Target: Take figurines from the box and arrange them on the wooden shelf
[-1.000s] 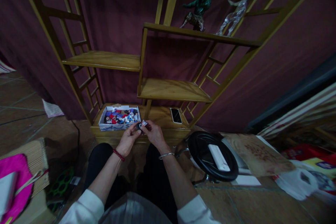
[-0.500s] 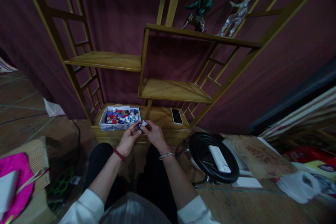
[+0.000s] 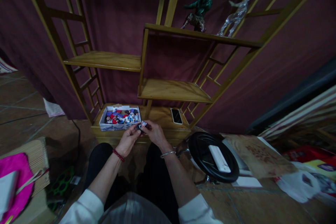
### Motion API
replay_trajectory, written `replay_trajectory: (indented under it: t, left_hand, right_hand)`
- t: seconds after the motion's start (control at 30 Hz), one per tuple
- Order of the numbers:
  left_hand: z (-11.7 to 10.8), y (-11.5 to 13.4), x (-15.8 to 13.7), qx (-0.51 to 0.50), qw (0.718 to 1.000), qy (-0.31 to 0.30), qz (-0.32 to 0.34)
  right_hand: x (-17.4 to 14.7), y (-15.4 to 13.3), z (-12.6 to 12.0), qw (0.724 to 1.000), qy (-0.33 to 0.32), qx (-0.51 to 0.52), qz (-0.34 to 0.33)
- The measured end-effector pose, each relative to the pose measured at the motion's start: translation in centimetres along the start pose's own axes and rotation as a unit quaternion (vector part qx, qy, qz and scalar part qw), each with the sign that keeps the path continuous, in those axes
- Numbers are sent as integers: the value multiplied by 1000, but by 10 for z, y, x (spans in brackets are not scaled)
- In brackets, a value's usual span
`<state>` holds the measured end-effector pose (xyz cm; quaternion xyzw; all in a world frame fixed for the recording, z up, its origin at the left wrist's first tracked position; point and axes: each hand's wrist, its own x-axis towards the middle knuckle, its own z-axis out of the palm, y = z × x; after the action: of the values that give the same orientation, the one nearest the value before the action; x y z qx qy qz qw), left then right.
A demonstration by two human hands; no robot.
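Just in front of the low cabinet, both hands meet around a small figurine [image 3: 142,125], dark below with a pale pinkish-white part on top. My left hand [image 3: 129,140] wears a red bead bracelet and grips its dark lower part. The fingers of my right hand [image 3: 155,133], which has a silver bangle at the wrist, pinch its other side. Fingers cover much of the figurine, so its details are hard to make out. Close behind my left hand stands an open cardboard box [image 3: 111,126] holding several small red, blue, white and purple figurines [image 3: 122,116].
A phone [image 3: 176,116] lies on the cabinet top. Above rise wooden shelves [image 3: 174,90] with a green figure [image 3: 199,10] and a clear deer statue [image 3: 237,12]. At right, a round black stool [image 3: 198,152] carries a white box [image 3: 219,158]; a plastic bag [image 3: 299,185] lies beyond.
Both hands stay in nearly the same spot. The figurine has turned slightly between the fingers, and a bit more of its dark part shows.
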<state>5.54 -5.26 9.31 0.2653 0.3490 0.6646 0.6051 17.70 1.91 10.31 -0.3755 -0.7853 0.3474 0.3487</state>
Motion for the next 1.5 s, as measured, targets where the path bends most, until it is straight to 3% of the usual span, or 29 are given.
replay_trajectory:
  t: [0.87,1.0,1.23,1.5]
  left_hand:
    - [1,3,-2,0,1000,-18,-6]
    - [2,2,-2,-5,1000,-11,-8]
    - [0,-1,0,-16,1000,6,-4]
    - [0,-2,3,-28,999,22,-6]
  right_hand:
    - [6,-2,-7,998,-47,-8,-51]
    - [5,-2,-5,998,-40,-2,-55]
    - [2,0,1,999,-18,44,-2]
    - [0,-2,2,1000,13,10,-16]
